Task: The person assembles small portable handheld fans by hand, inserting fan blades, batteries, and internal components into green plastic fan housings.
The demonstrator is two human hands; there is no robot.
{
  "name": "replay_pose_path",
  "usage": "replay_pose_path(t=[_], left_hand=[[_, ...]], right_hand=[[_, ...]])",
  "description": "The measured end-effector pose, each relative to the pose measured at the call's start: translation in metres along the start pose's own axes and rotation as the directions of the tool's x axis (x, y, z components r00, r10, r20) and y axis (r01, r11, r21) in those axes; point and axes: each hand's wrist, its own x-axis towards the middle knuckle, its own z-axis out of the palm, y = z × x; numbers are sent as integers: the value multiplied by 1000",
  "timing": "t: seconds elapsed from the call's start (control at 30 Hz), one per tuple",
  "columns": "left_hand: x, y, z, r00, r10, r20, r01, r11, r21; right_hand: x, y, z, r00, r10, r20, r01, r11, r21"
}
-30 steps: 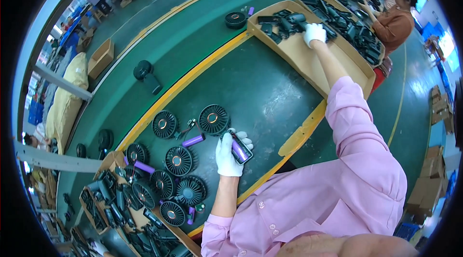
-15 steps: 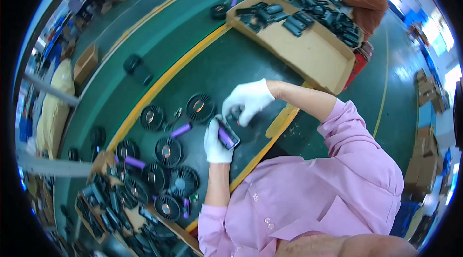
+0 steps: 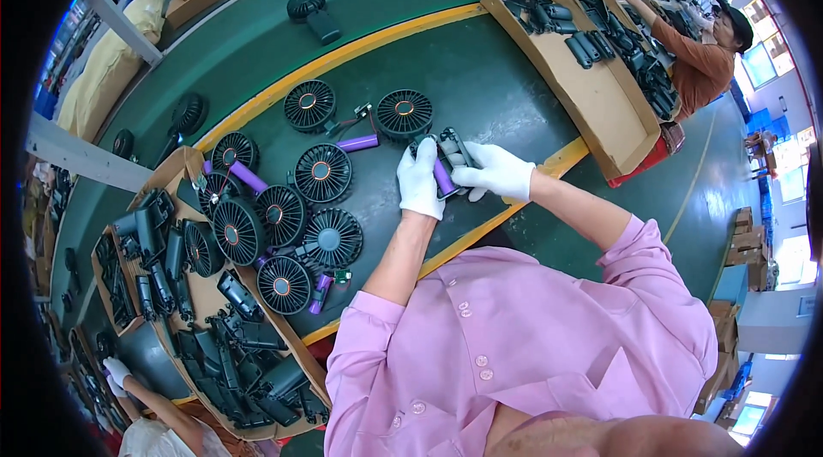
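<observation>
My left hand (image 3: 420, 181), in a white glove, is closed around a dark handle shell with a purple cylindrical battery (image 3: 443, 177) lying in it. My right hand (image 3: 499, 172), gloved too, grips a second dark shell piece (image 3: 460, 150) against its right side. Both hands meet above the green bench near its yellow front edge. Just beyond them lies a round black fan head (image 3: 405, 113). To its left, another purple battery (image 3: 358, 143) is wired to a small part beside a second fan head (image 3: 309, 105). My fingers partly hide the shells.
Several more fan heads (image 3: 322, 172) lie to the left, by a cardboard box (image 3: 296, 345) of dark shells. At the far right stands a cardboard tray (image 3: 591, 101) with dark parts, and a co-worker (image 3: 703, 54) reaches beyond it. A green belt (image 3: 386, 7) carrying fans runs behind the yellow strip.
My right hand has come over to my left and now holds a shell piece against the battery-filled one. The view has shifted, showing more of the left box and another worker's gloved hand.
</observation>
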Motion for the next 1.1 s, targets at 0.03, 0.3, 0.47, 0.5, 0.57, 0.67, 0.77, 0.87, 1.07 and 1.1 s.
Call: replay_pose_path(t=[0.03,0.3,0.47,0.5,0.57,0.67,0.77,0.87,1.07,1.1], left_hand=[[-1,1,1,1000,17,-6,-17,1000,16],[-6,12,3,987,-99,124,112,989,-100],[-4,16,9,984,-129,120,155,960,-234],[-3,15,7,980,-138,141,169,956,-240],[-2,13,7,978,-165,127,192,953,-235],[2,6,6,982,-90,166,130,960,-250],[2,4,1,963,-191,189,238,933,-271],[2,3,0,962,-187,198,236,936,-261],[-9,6,7,940,-257,224,315,905,-286],[-11,1,6,962,-183,203,218,962,-167]], right_hand=[[1,2,-2,996,36,87,-46,993,110],[-4,-10,-16,992,83,-96,-89,994,-62],[-12,-26,4,862,-416,-290,44,630,-775],[-14,-31,10,865,-413,-284,46,629,-776],[-15,-40,19,859,-434,-273,11,548,-836],[-6,-37,23,882,-420,-213,6,461,-887],[-2,-43,25,939,-309,-148,-23,376,-926],[1,-38,19,951,-303,-59,36,299,-954],[1,-18,17,928,-367,62,146,204,-968],[0,-16,20,947,-316,50,117,197,-973]])
